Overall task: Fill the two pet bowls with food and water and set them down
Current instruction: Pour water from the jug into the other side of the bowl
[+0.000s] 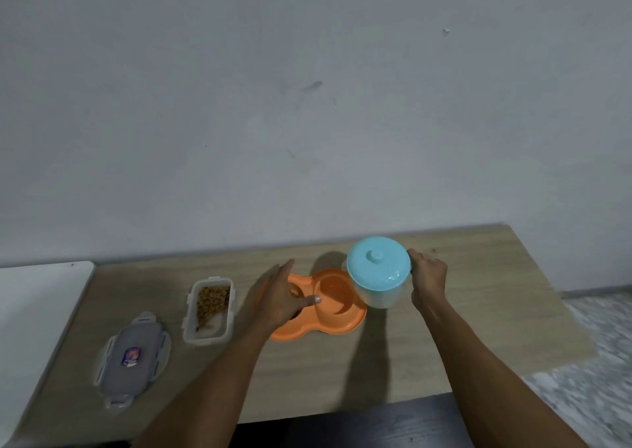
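You held the jug over the orange double bowl.

Your right hand (428, 282) gripped the blue-lidded jug (379, 273) by its side, above the right well of the orange double bowl (321, 324) on the wooden table (444, 341). Your left hand (284, 297) lay open, fingers spread, over the kibble-filled left well. The open food container (209, 305) stood just left, its lid (131, 357) beyond.

The orange double pet bowl (318, 305) lies flat on the wooden table, its left basin mostly hidden under the left hand (282, 297), with a little brown kibble showing there, and its right basin open just beyond that hand's thumb. The pale jug with a turquoise knobbed lid (379, 271) stands upright at the bowl's right edge, gripped on its right side by the right hand (427, 278).
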